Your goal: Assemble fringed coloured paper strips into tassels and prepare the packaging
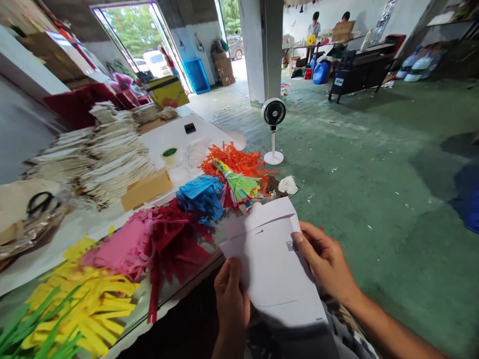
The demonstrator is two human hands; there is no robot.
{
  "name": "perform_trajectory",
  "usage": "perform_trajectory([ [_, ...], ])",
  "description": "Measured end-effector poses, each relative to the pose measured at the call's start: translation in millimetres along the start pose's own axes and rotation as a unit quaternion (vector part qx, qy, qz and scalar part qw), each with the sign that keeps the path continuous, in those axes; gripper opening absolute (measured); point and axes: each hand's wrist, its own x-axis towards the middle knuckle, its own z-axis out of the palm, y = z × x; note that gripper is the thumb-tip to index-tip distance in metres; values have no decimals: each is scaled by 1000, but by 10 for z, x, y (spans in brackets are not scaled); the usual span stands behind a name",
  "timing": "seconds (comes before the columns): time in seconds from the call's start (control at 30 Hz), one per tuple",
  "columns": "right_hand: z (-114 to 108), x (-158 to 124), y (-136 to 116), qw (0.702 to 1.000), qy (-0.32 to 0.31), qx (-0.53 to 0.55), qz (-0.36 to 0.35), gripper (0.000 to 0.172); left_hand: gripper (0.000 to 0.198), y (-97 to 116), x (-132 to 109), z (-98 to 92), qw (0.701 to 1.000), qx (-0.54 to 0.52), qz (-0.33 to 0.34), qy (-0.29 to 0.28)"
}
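Two or more sheets of white paper [279,274] are held over my lap, at the table's near edge. My left hand [231,294] pinches their left side, thumb on top. On the right edge, my right hand [324,259] grips them with its thumb on the face and its fingers behind. A small dark printed patch shows near that thumb. Just beyond the paper lies a tassel of mixed green, yellow and pink strips [239,182]. Left of the paper are fringed bundles: blue [202,197], dark red [179,244], pink [123,244] and yellow [82,299].
An orange fringe heap [235,159] lies farther along the table. Stacks of pale sheets [112,159], a brown cardboard piece [145,189], black-handled scissors [40,202] and a dark phone [190,128] rest on it too. A white fan [274,119] stands beyond. Two people work at the back.
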Motion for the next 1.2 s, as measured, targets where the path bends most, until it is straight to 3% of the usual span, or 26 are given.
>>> perform_trajectory([
  [0.13, 4, -14, 32, 1000, 9, -21, -12, 32, 61, -31, 28, 26, 997, -52, -34, 46],
  [0.33, 11, -14, 21, 999, 20, -31, -35, 30, 63, -11, 0, 49, 997, -48, -15, 62],
  [0.53, 32, -28, 29, 992, 22, 109, 54, 25, 60, -62, 42, -34, 997, -44, -22, 60],
  [0.67, 27, -12, 39, 985, 25, 150, 76, 25, 57, -65, 56, -57, 998, -35, -13, 48],
  [0.97, -54, 0, 124, 975, -98, 174, 92, 29, 59, -1, 54, 20, 996, -43, 12, 72],
  [1.07, -39, -12, 223, 980, -75, 148, 113, 29, 55, -19, 45, 23, 997, -40, 23, 64],
  [1.2, -30, 31, 274, 991, -37, 106, 66, 43, 50, -84, 8, 27, 996, 2, 75, 41],
])
